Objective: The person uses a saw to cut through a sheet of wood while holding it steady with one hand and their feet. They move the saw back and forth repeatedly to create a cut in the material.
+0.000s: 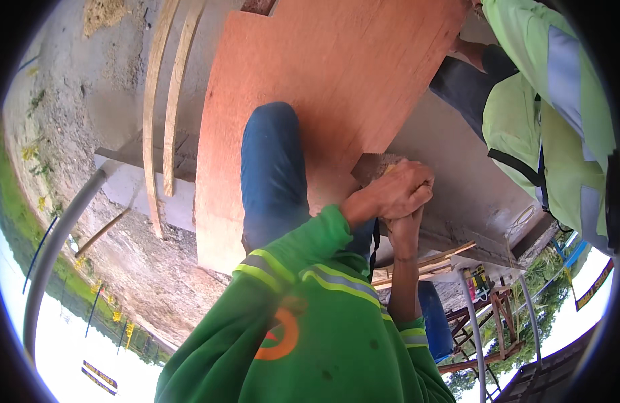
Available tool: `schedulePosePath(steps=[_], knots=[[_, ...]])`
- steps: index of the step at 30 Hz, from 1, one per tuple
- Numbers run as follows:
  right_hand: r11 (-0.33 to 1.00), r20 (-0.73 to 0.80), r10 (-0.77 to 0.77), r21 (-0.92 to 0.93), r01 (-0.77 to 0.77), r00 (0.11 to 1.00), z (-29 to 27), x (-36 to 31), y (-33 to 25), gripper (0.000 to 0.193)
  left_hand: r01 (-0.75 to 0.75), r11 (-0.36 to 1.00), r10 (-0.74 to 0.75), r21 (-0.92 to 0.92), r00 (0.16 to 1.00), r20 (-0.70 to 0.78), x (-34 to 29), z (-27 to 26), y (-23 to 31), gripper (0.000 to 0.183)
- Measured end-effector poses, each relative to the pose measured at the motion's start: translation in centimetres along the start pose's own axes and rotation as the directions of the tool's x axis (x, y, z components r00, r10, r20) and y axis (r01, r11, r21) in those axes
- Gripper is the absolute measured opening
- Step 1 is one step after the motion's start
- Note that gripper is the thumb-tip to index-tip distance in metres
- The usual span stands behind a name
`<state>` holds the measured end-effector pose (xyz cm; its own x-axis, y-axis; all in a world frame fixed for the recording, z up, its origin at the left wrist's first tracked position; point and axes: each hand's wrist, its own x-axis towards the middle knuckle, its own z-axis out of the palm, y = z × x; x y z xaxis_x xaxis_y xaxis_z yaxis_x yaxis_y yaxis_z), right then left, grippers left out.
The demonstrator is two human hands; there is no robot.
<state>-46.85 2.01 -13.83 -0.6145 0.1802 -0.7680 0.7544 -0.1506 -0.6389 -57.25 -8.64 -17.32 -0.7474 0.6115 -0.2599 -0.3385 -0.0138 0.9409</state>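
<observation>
My left hand (396, 191) is closed, its fingers curled together at the right edge of a reddish plywood sheet (270, 74). Just under it and touching it is my right hand (404, 227), also closed. Between them they grip something mostly hidden by the fingers. A small tan, wood-like bit (390, 168) shows above the left knuckles, beside a dark brown angular patch (368, 168) at the sheet's edge. Whether that patch is part of a tool or a notch cannot be told. My knee in blue trousers (274, 161) rests on the plywood.
At the right, a person in a yellow-green reflective jacket (525, 121) is close to the sheet. Two long wooden strips (169, 114) lie on the left. A grey pipe (61, 228) curves beyond them. Lower right are more wood strips (427, 263), a blue barrel (433, 322) and grey posts (472, 316).
</observation>
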Motion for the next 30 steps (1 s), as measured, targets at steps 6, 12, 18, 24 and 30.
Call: schedulePosePath(steps=[6, 12, 18, 24, 30], knots=[[0.991, -0.023, 0.038, 0.131, -0.035, 0.999, 0.4, 0.8, 0.4, 0.052, 0.039, 0.999, -0.039, 0.002, 0.999, 0.001, -0.3, 0.9, -1.5, 0.022], [0.914, 0.099, -0.246, -0.307, 0.264, 0.964, -1.7, -4.0, -1.2, 0.051, -0.082, 0.995, 0.082, 0.054, 0.997, 0.012, -1.6, 2.1, 4.0, 0.020], [0.967, -0.015, 0.234, 0.110, -0.231, 0.972, -0.1, 4.5, 4.1, 0.056, 0.267, 0.964, -0.266, 0.022, 0.963, -0.041, -0.2, 3.9, -5.6, 0.019], [0.966, -0.013, -0.160, -0.206, 0.154, 0.987, -0.6, -3.1, -3.5, 0.043, -0.114, 0.993, 0.113, -0.006, 0.990, -0.083, -0.3, 1.8, 4.7, 0.020], [0.993, -0.038, 0.113, -0.023, -0.114, 0.993, -2.0, 2.8, 9.4, 0.024, 0.094, 0.988, -0.099, -0.119, 0.995, -0.034, -2.3, 3.9, -7.7, 0.022]])
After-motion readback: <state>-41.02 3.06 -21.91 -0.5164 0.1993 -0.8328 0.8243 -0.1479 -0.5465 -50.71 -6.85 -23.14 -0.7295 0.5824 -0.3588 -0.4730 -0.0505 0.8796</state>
